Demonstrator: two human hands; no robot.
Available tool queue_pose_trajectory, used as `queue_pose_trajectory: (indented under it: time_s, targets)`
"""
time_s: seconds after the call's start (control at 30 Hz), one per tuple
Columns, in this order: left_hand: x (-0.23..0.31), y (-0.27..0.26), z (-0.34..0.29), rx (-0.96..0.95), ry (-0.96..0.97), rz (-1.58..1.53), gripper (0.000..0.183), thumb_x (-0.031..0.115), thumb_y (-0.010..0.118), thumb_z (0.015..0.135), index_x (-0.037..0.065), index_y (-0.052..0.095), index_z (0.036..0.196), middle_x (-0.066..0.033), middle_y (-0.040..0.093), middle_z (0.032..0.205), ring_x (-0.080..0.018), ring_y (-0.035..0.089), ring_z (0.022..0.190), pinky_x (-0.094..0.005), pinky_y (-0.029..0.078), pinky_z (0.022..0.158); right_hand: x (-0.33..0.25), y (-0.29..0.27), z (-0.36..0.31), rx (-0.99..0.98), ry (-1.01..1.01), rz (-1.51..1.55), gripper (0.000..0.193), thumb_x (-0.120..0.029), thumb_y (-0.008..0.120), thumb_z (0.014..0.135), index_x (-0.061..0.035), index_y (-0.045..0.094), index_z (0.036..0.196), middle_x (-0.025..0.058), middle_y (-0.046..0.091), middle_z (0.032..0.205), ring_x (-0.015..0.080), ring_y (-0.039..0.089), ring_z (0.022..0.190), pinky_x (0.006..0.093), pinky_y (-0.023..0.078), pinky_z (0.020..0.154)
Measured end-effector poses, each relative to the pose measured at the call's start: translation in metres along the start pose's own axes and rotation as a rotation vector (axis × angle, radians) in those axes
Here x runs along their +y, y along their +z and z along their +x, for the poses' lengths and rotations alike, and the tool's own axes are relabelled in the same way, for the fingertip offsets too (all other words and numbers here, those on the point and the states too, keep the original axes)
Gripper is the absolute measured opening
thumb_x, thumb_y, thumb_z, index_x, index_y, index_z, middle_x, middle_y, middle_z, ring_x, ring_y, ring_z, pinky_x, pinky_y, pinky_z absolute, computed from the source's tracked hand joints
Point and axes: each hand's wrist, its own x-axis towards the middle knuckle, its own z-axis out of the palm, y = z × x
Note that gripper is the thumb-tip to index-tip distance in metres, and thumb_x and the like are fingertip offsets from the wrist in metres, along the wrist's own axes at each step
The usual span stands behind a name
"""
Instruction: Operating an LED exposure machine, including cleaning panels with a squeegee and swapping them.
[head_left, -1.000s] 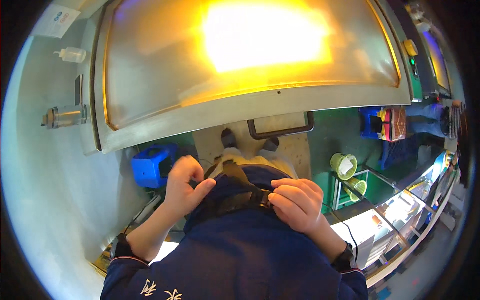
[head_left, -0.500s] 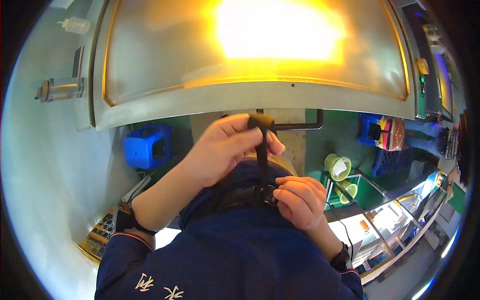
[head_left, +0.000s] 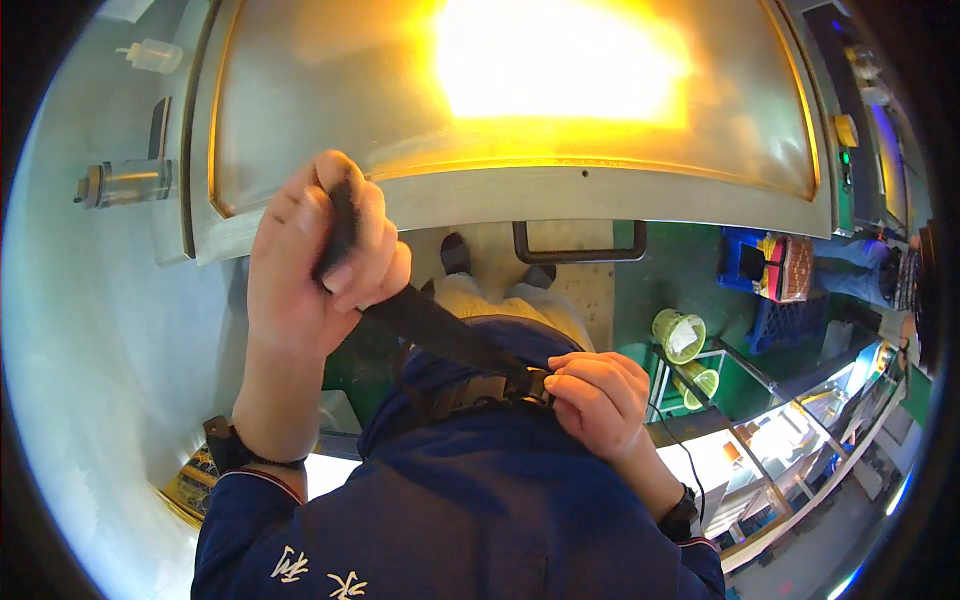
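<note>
A black webbing strap [head_left: 440,325] runs taut on a slant from a dark buckle [head_left: 527,385] at my waist up to my left hand [head_left: 318,240]. That hand is closed in a fist around the strap's free end, raised in front of the metal bench's near edge. Low at my waist, my right hand [head_left: 604,405] is closed at the buckle, its fingertips pinching the buckle's right side. The dark belt [head_left: 455,398] lies across the front of my navy shirt [head_left: 470,500].
Ahead is a steel-framed bench [head_left: 500,190] with a glaring surface and a black handle [head_left: 580,255] below it. Clear cylinder [head_left: 130,183] and white bottle [head_left: 155,55] are at left. Green baskets [head_left: 680,336], a blue crate [head_left: 785,325] and another person's legs [head_left: 850,275] are at right.
My left hand has swung left and upward, drawing the strap from nearly upright into a long slant. My right hand has stayed at the buckle.
</note>
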Motion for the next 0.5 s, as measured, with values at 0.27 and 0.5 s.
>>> queue_pose_trajectory:
  time_s: [0.27, 0.5]
  targets:
    - [-0.017, 0.028, -0.025, -0.11, -0.696, 0.53, 0.016, 0.006, 0.074, 0.087, 0.004, 0.059, 0.092, 0.0024, 0.059, 0.082, -0.0036, 0.052, 0.074, -0.0214, 0.043, 0.064, -0.001, 0.0, 0.004, -0.003, -0.036, 0.017, 0.012, -0.005, 0.073, 0.079, -0.0043, 0.065, 0.088, 0.0073, 0.066, 0.085, 0.0243, 0.073, 0.076, 0.0332, 0.058, 0.06]
    - [-0.034, 0.035, -0.019, -0.267, -0.681, 0.767, 0.016, 0.013, 0.071, 0.092, 0.004, 0.058, 0.09, 0.0051, 0.056, 0.078, -0.0031, 0.047, 0.07, -0.0222, 0.039, 0.06, -0.002, 0.002, 0.005, 0.01, -0.101, 0.011, 0.013, -0.007, 0.075, 0.081, -0.0041, 0.065, 0.088, 0.0072, 0.065, 0.085, 0.0236, 0.073, 0.075, 0.032, 0.055, 0.056]
